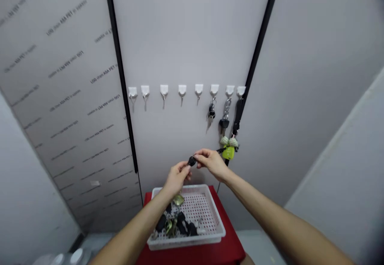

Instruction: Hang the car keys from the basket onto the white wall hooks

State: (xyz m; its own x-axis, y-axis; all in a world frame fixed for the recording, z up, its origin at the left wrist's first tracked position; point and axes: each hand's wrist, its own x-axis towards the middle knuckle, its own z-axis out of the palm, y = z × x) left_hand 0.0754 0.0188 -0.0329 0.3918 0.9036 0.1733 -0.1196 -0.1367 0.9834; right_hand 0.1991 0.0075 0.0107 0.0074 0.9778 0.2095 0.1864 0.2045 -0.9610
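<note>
Between my hands is a small black-headed key [192, 161], held above the basket and in front of the wall. My left hand [177, 176] pinches it from the left, and its lower part is hidden by the fingers. On the upper right side, my right hand [211, 162] pinches the key's end, perhaps by a ring too small to make out. Below them a white plastic basket [210, 239] holds several black-headed keys [181, 216] and a shiny greenish-gold item [178, 200]. A bright yellow-green key fob [228, 152] hangs just beyond my right wrist.
A row of several white hooks [182, 90] is fixed to the grey wall panel [192, 37]. Keys [211, 115], a black key on a chain [224, 123] and a black strap [239, 115] hang from the right-hand hooks. The basket stands on a red stool [231, 245].
</note>
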